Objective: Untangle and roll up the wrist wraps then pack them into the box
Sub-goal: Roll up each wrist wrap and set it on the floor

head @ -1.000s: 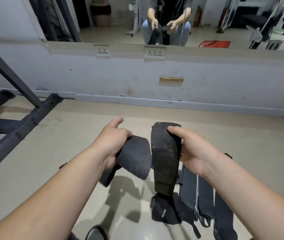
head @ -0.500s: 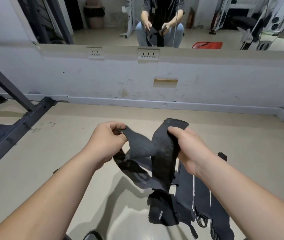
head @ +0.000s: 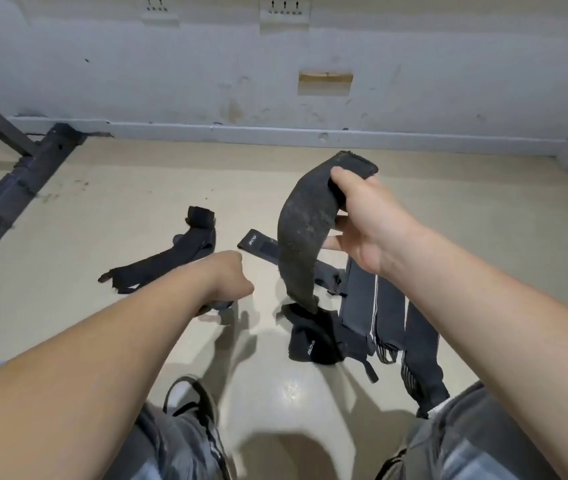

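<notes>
Right hand (head: 372, 223): raised over the middle of the floor (head: 109, 209), thumb and fingers clamped round the upper end of a black wrist wrap (head: 305, 230). The wrap hangs in a curve, and its lower end meets a bunched black wrap section (head: 313, 341) lying on the floor.

Left hand (head: 227, 278): low, fingers curled, with a dark piece showing beneath it. Whether the hand grips this piece cannot be told.

A second wrist wrap (head: 164, 261) lies loose on the floor left of the left hand. Several flat striped wraps (head: 376, 306) lie side by side under the right forearm.

A dark rack frame (head: 15, 181) stands at the floor's left edge.
</notes>
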Tool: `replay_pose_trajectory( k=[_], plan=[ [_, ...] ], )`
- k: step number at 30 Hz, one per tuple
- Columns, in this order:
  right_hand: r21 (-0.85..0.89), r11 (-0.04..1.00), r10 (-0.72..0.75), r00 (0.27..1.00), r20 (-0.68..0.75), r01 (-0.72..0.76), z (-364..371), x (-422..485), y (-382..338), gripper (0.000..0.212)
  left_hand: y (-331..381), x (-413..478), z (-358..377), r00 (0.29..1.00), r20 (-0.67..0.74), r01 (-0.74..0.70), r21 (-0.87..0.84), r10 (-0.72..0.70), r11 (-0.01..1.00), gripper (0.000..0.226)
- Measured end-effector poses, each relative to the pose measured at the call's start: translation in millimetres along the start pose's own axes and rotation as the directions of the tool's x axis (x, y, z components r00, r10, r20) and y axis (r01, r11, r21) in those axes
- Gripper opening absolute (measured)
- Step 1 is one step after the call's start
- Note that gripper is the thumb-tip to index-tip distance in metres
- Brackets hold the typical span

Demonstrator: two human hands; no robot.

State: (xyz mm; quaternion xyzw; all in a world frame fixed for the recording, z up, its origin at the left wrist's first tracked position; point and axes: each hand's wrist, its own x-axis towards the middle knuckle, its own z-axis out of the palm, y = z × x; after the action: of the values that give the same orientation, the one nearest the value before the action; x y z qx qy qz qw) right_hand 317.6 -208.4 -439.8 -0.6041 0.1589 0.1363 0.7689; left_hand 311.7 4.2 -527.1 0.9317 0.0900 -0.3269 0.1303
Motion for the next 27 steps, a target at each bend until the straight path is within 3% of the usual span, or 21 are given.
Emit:
replay_pose_trajectory(
  k=[3, 6, 9, 11, 13, 15, 20, 24, 27],
  plan=[
    [0.011, 1.000, -0.001, 1.000, -0.025, 0.001, -5, 3, -1, 0.024, 25, 10, 38, 0.989, 0.121, -0.077, -0.069, 0.085, 0.995, 0.058],
    [0.034, 0.999, -0.002, 0.996, -0.085, 0.005, -14, 12, 1, 0.027, 47, 35, 80, 0.975, 0.136, -0.170, -0.042, 0.175, 0.984, 0.011],
    [0.002, 0.998, -0.069, 0.982, -0.178, 0.071, -25, 24, 10, 0.021, 61, 60, 123, 0.970, 0.180, -0.169, 0.009, 0.164, 0.986, 0.020],
    [-0.224, 0.964, -0.201, 0.941, -0.270, 0.142, -39, 30, 20, 0.012, 65, 76, 147, 0.964, 0.203, -0.179, 0.022, 0.171, 0.984, 0.012],
    [-0.569, 0.804, -0.366, 0.897, -0.248, 0.171, -58, 34, 35, 0.017, 66, 93, 170, 0.956, 0.219, -0.204, 0.029, 0.193, 0.979, 0.009],
    [-0.718, 0.692, -0.347, 0.909, -0.232, 0.081, -76, 41, 51, 0.022, 68, 108, 190, 0.950, 0.219, -0.234, 0.039, 0.221, 0.971, 0.012],
    [-0.521, 0.847, -0.060, 0.955, -0.290, -0.105, -85, 55, 75, 0.008, 77, 133, 230, 0.928, 0.214, -0.339, 0.142, 0.306, 0.930, 0.039],
    [-0.408, 0.902, -0.007, 0.941, -0.339, -0.140, -84, 67, 76, 0.011, 78, 127, 263, 0.900, 0.340, -0.370, 0.263, 0.273, 0.891, 0.085],
    [-0.410, 0.904, -0.039, 0.930, -0.366, -0.123, -81, 71, 74, 0.023, 63, 120, 277, 0.881, 0.408, -0.367, 0.276, 0.237, 0.888, 0.092]
  ],
)
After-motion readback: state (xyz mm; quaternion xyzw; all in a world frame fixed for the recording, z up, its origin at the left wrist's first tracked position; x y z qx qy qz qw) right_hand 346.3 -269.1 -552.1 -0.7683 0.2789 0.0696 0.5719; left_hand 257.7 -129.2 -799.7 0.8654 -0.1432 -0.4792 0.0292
